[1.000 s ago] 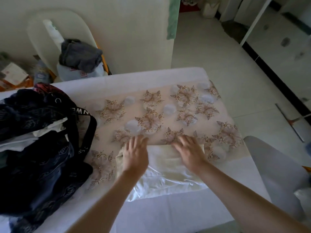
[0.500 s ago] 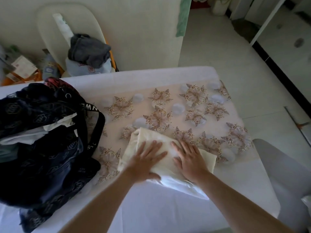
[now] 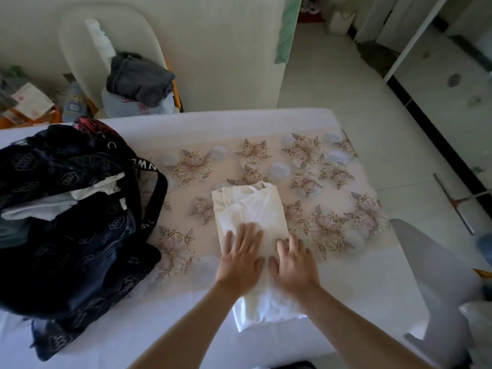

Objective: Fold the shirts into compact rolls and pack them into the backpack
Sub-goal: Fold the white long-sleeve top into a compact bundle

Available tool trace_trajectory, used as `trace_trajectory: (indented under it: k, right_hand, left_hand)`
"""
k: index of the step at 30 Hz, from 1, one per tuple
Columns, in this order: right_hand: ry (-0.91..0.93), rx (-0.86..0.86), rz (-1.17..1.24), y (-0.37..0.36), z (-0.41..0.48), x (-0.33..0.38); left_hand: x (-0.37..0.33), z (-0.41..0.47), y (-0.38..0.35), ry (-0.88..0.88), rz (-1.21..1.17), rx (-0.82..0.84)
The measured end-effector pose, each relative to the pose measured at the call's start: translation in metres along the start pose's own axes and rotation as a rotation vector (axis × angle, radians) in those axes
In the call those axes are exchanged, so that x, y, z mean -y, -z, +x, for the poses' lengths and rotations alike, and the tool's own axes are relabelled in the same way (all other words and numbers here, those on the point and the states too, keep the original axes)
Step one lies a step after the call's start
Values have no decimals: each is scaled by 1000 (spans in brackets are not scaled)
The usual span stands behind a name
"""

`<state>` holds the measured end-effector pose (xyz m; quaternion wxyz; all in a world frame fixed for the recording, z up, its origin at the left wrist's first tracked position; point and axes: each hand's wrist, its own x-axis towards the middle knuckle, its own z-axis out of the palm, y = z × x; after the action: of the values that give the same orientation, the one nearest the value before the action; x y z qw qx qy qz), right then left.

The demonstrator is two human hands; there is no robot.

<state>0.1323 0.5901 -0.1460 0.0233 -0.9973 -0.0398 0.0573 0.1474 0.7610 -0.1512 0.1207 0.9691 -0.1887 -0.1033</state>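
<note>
A cream shirt [image 3: 250, 209] of soft, matt, lightly creased cloth lies on a matt floral-printed table runner [image 3: 306, 155] over a plain white cloth cover [image 3: 119, 328]. The backpack [image 3: 66, 249] is dark fabric with a faint sheen and a woven strap [image 3: 153, 209]; the pale floor tiles [image 3: 346, 83] look smooth and glossy. A grey garment [image 3: 138, 75] looks thick and matt.

We observe a cream wall [image 3: 226, 49] and a white chair [image 3: 72, 57] heaped with grey clothing [image 3: 138, 75] beyond the left hand [image 3: 239, 258], pale tiled floor [image 3: 332, 83] in daylight beyond and right of the right hand [image 3: 292, 265], and a second white chair [image 3: 431, 275] close to that hand's right.
</note>
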Motion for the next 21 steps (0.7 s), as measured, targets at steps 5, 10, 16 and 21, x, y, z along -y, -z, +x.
trace_trajectory:
  k: [5,10,16,21]
  right_hand:
    - [347,5,-74,-16,-25,-6]
    - [331,74,-59,-9,-29,-1]
    - [534,114,-198,-8,-74,-30]
    - [538,128,-176,1,-79,-35]
  left_hand:
    - [23,-35,-21,-81,34,-14]
    - [11,-45,-17,-150,92,11]
    - [9,-95,-36,-288,78,17]
    - [12,-100,-33,-309,120,12]
